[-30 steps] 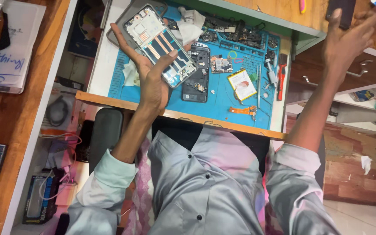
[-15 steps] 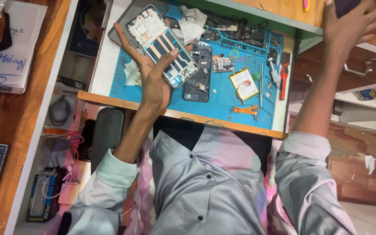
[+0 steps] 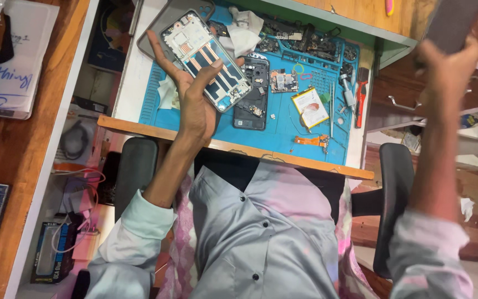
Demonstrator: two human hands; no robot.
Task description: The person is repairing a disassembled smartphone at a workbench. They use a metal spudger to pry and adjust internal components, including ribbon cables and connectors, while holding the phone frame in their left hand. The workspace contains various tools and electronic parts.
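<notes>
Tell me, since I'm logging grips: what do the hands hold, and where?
Left hand grips an opened phone by its long edges; right hand holds a dark flat thing by its lower end.

battery on mat (right of phone)

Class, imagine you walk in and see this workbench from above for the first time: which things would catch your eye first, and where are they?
First comes the opened phone frame, its insides showing, held up in the left hand over the bright blue work mat. On the mat beside it lie a dark phone body, a small circuit board and a yellow-edged battery. At upper right, the right hand is raised, blurred, gripping a dark flat object.
</notes>
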